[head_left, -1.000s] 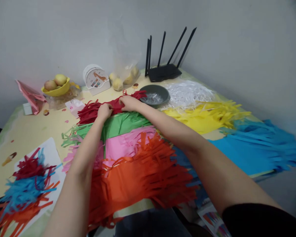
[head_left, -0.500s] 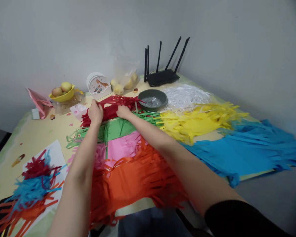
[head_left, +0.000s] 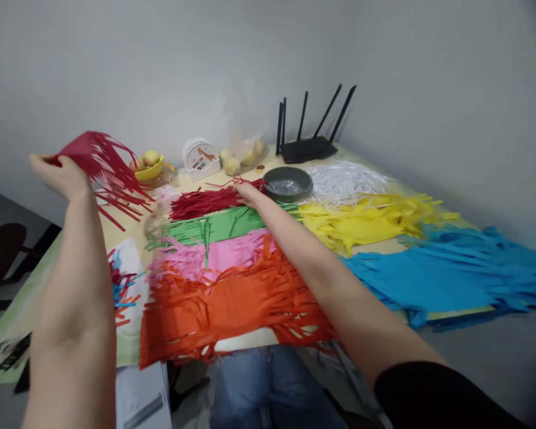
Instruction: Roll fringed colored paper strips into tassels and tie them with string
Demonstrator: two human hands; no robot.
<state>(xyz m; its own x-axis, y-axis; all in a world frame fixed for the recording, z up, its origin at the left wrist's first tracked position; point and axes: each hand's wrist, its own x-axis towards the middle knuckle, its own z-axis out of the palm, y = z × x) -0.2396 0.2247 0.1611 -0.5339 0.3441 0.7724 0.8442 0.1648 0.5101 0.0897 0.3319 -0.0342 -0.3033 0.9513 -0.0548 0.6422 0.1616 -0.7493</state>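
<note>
My left hand [head_left: 65,177] is raised over the table's left side, its fingers closed on a fringed red sheet [head_left: 100,156] whose strips hang to the right. My right hand [head_left: 246,193] lies at the right end of the red fringed pile [head_left: 205,201]; its fingertips are partly hidden, so its grip is unclear. Thin red strips stick out beside it. Below that pile lie fringed sheets in green [head_left: 236,221], pink [head_left: 227,253] and orange [head_left: 232,307]. Under my left forearm, a white paper [head_left: 133,271] carries red, blue and orange fringed pieces.
Right of my arm lie yellow [head_left: 366,226] and blue [head_left: 446,274] fringed sheets. A grey-green bowl [head_left: 295,193], white shredded strips [head_left: 348,183] and a black router [head_left: 308,149] stand farther back. A yellow fruit bowl [head_left: 150,170] and giraffe-printed holder [head_left: 201,159] are at the back left.
My left hand has moved left and up from the red pile, lifting a fringed red sheet off it. My right hand stays near the pile. The view has shifted slightly left.
</note>
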